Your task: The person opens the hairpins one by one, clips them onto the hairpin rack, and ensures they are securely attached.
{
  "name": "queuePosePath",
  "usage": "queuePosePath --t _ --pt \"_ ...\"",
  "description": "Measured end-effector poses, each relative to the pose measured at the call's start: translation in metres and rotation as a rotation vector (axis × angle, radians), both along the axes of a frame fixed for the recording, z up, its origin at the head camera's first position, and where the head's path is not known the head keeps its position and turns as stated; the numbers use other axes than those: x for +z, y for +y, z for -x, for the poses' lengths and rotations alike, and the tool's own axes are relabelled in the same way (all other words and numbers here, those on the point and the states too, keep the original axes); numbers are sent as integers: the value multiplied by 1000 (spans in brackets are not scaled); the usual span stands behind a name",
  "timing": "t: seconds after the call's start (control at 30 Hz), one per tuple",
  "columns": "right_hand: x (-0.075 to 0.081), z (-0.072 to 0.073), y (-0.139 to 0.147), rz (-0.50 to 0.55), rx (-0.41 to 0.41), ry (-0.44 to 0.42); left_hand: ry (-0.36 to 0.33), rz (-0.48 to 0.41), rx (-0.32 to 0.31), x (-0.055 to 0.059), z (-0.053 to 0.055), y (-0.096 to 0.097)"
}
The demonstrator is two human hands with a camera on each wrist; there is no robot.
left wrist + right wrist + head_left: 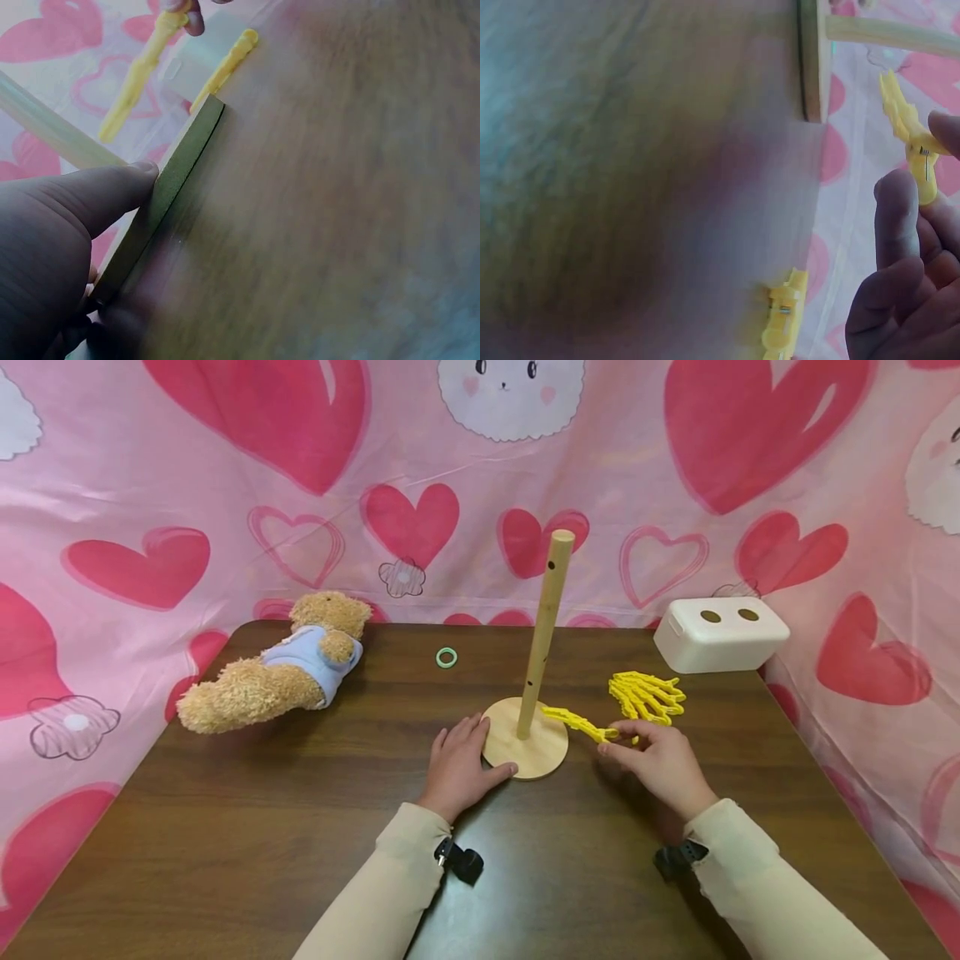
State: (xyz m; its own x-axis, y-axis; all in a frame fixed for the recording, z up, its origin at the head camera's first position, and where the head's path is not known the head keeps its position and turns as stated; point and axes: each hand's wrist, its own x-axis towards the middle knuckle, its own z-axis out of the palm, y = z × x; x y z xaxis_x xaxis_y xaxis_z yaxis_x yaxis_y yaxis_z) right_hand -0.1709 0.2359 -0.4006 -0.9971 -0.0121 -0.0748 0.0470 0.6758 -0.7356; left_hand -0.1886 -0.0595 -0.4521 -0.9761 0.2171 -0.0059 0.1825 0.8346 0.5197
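Observation:
A wooden stand, with a round base [546, 758] and an upright pole [550, 610] with dark holes in it, stands mid-table. My left hand [461, 768] holds the left side of the base, its thumb at the front edge. The left wrist view shows that thumb [105, 193] against the rim. Between thumb and fingertips my right hand [660, 764] pinches a slender yellow plastic clip [577, 721], its far end pointing at the lower pole. A small metal spring shows on this clip in the right wrist view. Just behind the right hand lies a pile of similar yellow clips [647, 693].
A teddy bear [300, 664] in a light blue top lies at the left of the brown table [262, 860]. A small green ring [446, 657] is behind the stand. At the back right sits a white box [720, 635] with two round holes. Pink heart-patterned cloth surrounds the table.

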Motion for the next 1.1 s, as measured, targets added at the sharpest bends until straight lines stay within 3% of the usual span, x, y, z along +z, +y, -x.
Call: queuePosePath --t 0.3,0.5,1.1 --pt "12 -5 -4 28 23 -61 2 5 -5 0 1 1" --pt "15 -5 -7 62 27 -57 14 13 -7 1 3 1" --pt "0 5 -23 156 29 -56 -6 41 -5 4 0 6"
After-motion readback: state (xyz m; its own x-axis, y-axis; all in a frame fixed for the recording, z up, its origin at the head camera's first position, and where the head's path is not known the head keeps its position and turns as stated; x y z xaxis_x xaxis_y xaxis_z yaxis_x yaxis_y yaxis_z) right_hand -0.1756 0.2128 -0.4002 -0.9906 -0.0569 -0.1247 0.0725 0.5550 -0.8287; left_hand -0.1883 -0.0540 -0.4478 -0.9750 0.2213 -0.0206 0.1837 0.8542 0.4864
